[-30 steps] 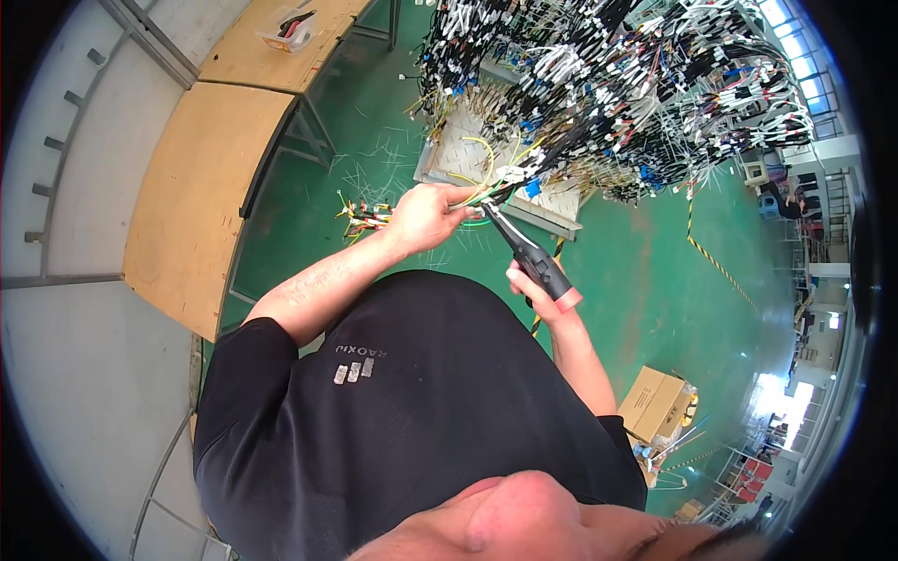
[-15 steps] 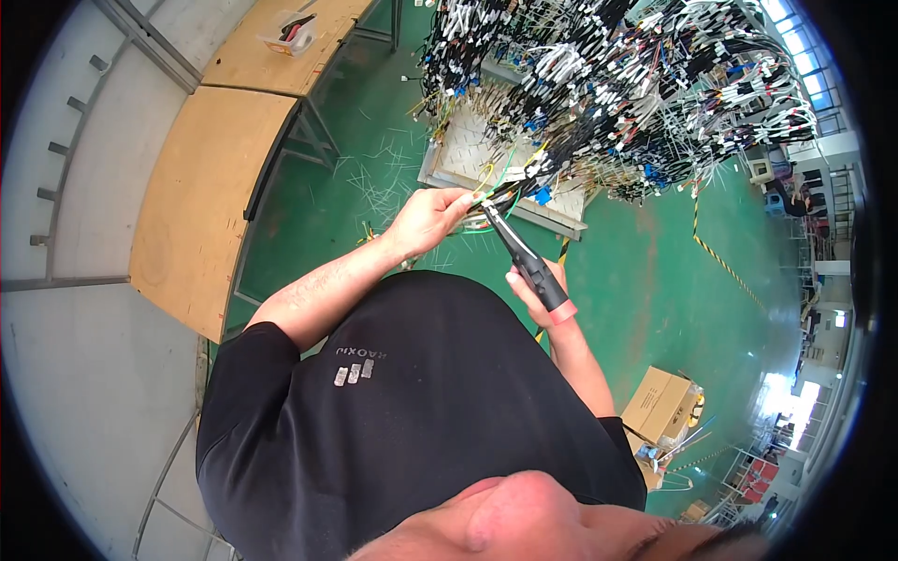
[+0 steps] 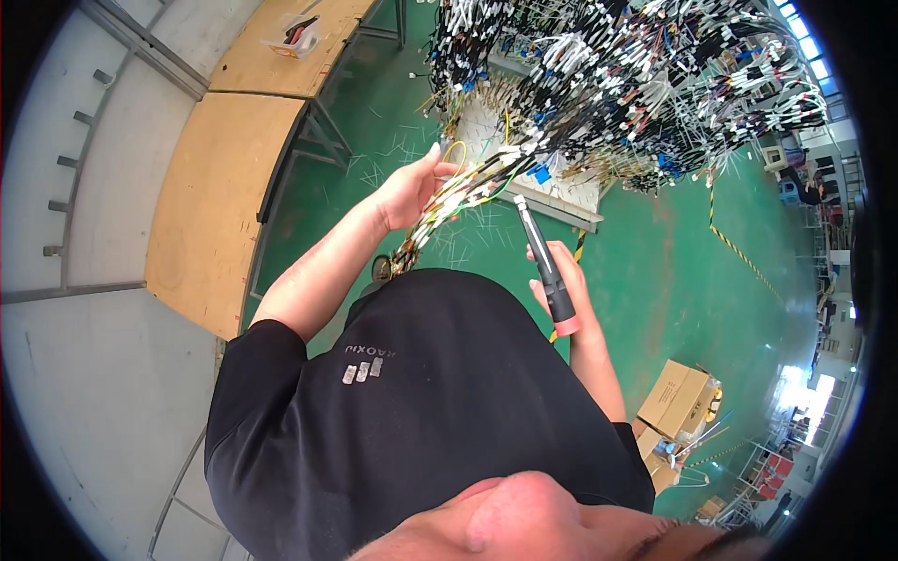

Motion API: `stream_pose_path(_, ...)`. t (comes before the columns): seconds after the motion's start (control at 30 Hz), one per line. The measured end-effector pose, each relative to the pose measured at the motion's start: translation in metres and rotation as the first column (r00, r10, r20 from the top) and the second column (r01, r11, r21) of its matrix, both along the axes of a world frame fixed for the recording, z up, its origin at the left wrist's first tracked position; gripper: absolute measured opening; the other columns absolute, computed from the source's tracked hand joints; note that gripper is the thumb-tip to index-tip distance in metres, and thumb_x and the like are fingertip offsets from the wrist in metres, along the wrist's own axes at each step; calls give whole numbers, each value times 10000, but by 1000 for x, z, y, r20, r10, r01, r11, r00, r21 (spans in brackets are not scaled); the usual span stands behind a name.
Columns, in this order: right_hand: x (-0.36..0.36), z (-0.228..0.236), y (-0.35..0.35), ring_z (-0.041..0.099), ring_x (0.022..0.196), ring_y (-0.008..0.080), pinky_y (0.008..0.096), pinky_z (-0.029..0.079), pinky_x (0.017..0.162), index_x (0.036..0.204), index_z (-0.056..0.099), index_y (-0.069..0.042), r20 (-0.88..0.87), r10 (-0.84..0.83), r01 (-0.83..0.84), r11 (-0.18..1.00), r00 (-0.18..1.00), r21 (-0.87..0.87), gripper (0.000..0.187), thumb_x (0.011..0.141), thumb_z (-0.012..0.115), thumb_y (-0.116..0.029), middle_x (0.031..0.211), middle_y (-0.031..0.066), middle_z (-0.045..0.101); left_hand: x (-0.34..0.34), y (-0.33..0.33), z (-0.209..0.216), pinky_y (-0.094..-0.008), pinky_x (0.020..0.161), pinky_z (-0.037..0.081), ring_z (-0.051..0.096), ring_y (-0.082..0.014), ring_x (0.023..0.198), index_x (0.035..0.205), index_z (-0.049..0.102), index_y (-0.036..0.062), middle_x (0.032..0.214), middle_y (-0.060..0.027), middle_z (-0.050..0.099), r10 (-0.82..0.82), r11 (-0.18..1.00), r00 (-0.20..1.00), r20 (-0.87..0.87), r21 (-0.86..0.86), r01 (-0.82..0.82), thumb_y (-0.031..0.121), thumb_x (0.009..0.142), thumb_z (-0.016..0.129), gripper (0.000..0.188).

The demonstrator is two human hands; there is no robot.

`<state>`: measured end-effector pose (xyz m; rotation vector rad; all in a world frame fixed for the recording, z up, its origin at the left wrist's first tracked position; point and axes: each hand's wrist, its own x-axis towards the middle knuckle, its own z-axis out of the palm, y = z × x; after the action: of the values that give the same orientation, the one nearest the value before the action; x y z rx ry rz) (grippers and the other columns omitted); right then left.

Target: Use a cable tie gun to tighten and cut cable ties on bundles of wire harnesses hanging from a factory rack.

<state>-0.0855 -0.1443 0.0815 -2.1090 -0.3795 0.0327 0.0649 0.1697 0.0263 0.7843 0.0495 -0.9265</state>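
My left hand point(image 3: 410, 194) is beside a wire harness bundle point(image 3: 456, 198), its fingers apart and partly behind the yellow, green, white and black wires. No firm grip on the bundle shows. In my right hand point(image 3: 572, 271) is a cable tie gun point(image 3: 545, 262), black with a pale metal nose and a pinkish-red rear end. Its nose points up toward the bundle, a short gap away from it. The harness slants from near my shirt up to a large mass of wires and connectors point(image 3: 599, 103).
A pale platform point(image 3: 571, 210) with a metal edge lies under the hanging wires. Wooden tables point(image 3: 201, 201) stand at the left, one bearing a clear plastic box point(image 3: 292, 42). Thin white strips point(image 3: 374, 166) litter the green floor. Cardboard boxes point(image 3: 672, 400) sit at lower right.
The cable tie gun has drawn back from the wires, down and right, in my right hand. My left hand has let go of its pinch and opened, moving left along the bundle.
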Motion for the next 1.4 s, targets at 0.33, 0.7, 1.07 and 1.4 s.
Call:
stream_pose_path(0.33, -22, -30, -10, 700, 1100, 313, 391, 537, 984, 1206, 658, -19, -136, -59, 79, 987, 989, 142, 433, 777, 702, -48, 1117, 133, 694, 42, 28, -13, -510, 1086, 534, 594, -299, 1382, 1658, 336, 34, 1546, -201, 569, -212, 966, 956, 202, -107, 237, 820, 1005, 398, 1024)
stream_pose_path(0.7, -38, -71, -6, 692, 1001, 294, 381, 542, 910, 1274, 613, -21, -134, -268, 286, 948, 954, 141, 476, 810, 717, -10, 1124, 127, 693, 59, 28, -49, -328, 1057, 481, 596, -131, 1123, 1427, 592, 6, 1194, -22, 696, -496, 743, 681, 539, 669, 11, 191, 779, 978, 777)
stream_pose_path(1.07, -42, -106, 5, 676, 979, 254, 376, 553, 917, 1259, 624, -40, -210, -542, 576, 801, 814, 166, 421, 858, 749, -8, 1055, 95, 673, 14, -12, -34, -447, 990, 564, 730, -350, 1080, 1395, 594, 84, 1142, -170, 758, -820, 539, 350, 454, 817, 204, 360, 862, 885, 668)
stream_pose_path(1.4, -55, -91, 46, 683, 1039, 221, 372, 537, 985, 1194, 659, -45, -632, -524, 821, 374, 571, 431, 330, 874, 720, 11, 1050, 48, 678, -9, -52, -65, -394, 1089, 511, 648, -243, 1196, 1653, 219, 79, 1367, -138, 644, -785, 611, 303, 540, 593, 525, 187, 964, 781, 896)
